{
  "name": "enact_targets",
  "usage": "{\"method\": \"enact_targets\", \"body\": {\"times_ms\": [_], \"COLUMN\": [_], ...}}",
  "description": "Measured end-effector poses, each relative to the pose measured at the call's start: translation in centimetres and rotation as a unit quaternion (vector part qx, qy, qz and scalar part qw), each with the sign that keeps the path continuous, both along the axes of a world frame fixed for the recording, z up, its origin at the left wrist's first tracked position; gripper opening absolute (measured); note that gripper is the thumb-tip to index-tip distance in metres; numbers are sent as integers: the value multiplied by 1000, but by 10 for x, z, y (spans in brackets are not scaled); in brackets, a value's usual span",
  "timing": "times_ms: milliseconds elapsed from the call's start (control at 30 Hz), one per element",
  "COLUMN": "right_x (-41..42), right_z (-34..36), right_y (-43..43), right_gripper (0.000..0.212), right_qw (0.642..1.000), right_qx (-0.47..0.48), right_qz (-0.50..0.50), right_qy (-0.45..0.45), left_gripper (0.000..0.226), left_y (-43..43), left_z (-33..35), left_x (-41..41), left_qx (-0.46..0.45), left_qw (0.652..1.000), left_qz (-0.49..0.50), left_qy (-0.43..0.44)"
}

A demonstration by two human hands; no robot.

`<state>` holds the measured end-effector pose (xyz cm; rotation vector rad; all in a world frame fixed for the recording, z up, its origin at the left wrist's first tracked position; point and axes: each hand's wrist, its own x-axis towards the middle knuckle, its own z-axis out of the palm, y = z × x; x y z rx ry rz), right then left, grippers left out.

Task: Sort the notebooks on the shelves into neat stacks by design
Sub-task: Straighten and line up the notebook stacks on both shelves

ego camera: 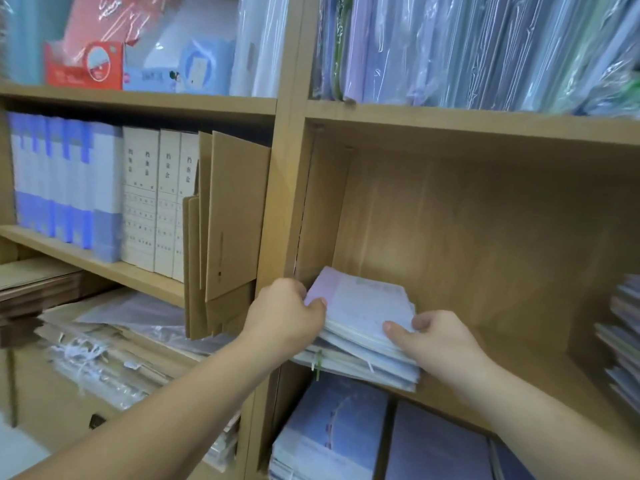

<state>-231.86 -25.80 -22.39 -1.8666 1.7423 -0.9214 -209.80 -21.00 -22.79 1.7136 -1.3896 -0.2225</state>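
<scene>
The stack (363,313) of notebooks lay flat in the left front corner of the shelf (519,382), skewed to its front edge, with its long axis running back and left toward the side wall. My left hand (284,306) gripped its near-left corner, thumb on top. My right hand (436,337) pinched the near-right edge, thumb on top. I could not see the fingers beneath, and blur hid the cover designs.

We note a notebook stack (363,323) in the compartment's (512,341) left front corner (overhanging its front edge). The left hand (287,313) grips its left side, the right hand (436,337) its right. A second stack (623,337) sits far right.
</scene>
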Motion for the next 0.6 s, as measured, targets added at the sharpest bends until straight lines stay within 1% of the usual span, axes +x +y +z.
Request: {"method": "enact_targets", "body": {"times_ms": [33, 67, 100, 167, 200, 267, 333, 400, 433, 533, 567, 600], "right_x": [-5, -13, -23, -43, -52, -63, -71, -77, -82, -100, -107, -113], "right_z": [0, 0, -1, -2, -3, -1, 1, 3, 4, 6, 6, 9], "right_y": [1, -1, -1, -4, -6, -7, -8, -2, 2, 17, 22, 28], "right_gripper": [65, 64, 63, 56, 55, 54, 44, 35, 34, 42, 50, 65], "right_qw": [1000, 1000, 999, 998, 996, 991, 985, 976, 971, 962, 963, 966], "right_qx": [4, 9, 13, 32, 52, 94, 126, 158, 173, 193, 187, 174], "right_qz": [-4, -7, -12, -13, -6, 9, 24, 52, 70, 90, 85, 77], "right_qy": [-9, -22, -33, -62, -78, -99, -113, -138, -149, -168, -173, -173], "left_gripper": [38, 37, 35, 29, 29, 28, 23, 25, 26, 32, 32, 30], "left_y": [3, 5, 8, 12, 12, 11, 11, 13, 14, 17, 20, 23], "left_z": [2, 3, 2, -2, -3, -6, -4, -4, -5, -12, -14, -15], "left_x": [-6, -10, -15, -24, -28, -37, -45, -51, -52, -62, -66, -70], "left_qx": [-9, -14, -6, 49, 76, 91, 111, 152, 162, 154, 143, 130], "left_qw": [1000, 999, 994, 961, 942, 918, 904, 896, 890, 882, 881, 882], "left_qz": [-9, -19, -35, -73, -83, -83, -99, -127, -138, -167, -179, -195], "left_qy": [8, 41, 107, 264, 316, 378, 400, 398, 402, 414, 414, 410]}}
